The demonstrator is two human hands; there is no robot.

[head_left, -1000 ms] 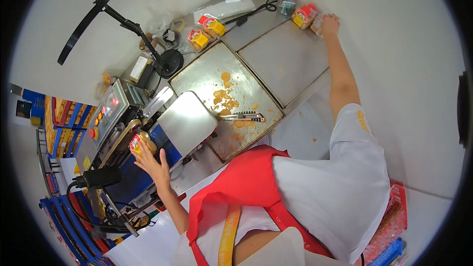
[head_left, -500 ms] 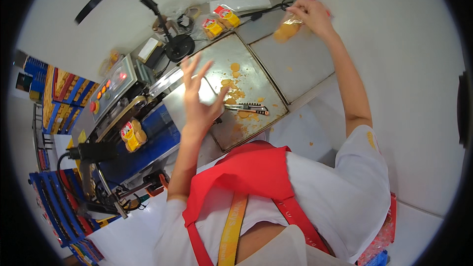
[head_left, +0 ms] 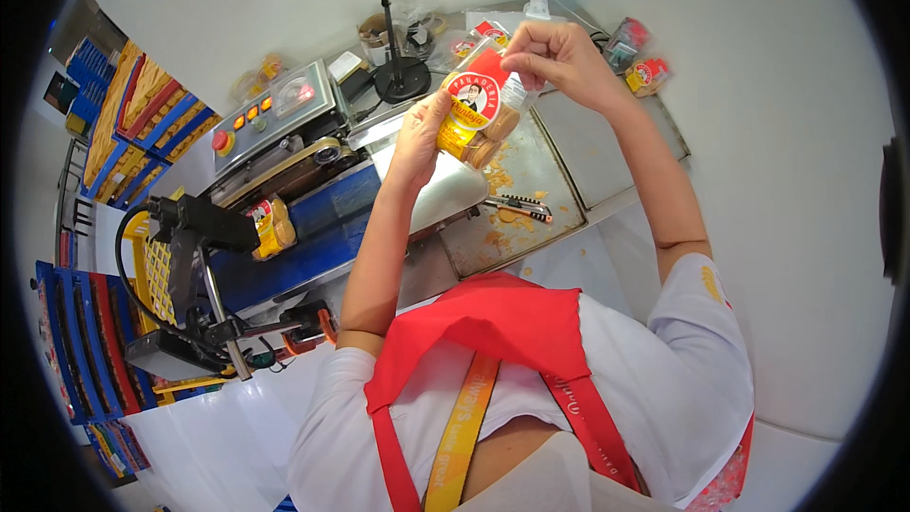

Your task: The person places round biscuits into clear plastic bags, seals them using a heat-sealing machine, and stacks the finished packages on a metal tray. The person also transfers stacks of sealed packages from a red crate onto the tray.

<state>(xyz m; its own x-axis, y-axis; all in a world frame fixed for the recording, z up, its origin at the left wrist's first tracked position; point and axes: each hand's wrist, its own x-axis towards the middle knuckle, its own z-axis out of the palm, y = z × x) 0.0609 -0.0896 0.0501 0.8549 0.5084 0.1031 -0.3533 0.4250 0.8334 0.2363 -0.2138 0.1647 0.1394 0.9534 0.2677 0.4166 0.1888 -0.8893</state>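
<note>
A clear packet of round tan biscuits (head_left: 474,104), with a red and yellow label, is held up between my two hands above the metal trays. My left hand (head_left: 413,144) grips its left side, the thumb lying over the label. My right hand (head_left: 559,62) is closed in a pinch at the packet's upper right edge; the exact spot under its fingertips is hidden. Below the packet, a utility knife (head_left: 521,208) lies on the crumb-strewn tray (head_left: 550,232). A second biscuit packet (head_left: 272,228) sits on the blue conveyor belt (head_left: 327,218) to the left.
Beside the belt stands a machine panel (head_left: 284,100) with a red knob and lit buttons. A black clamped device (head_left: 204,218) overhangs the belt's near end. Behind the trays are a black stand (head_left: 402,79) and more packets (head_left: 647,76). Stacked blue crates (head_left: 95,341) stand far left.
My right hand has brought the packet from over the right tray toward the middle. My left hand, open before, has closed on it. The view has turned somewhat; the belt's packet appears nearer the black device.
</note>
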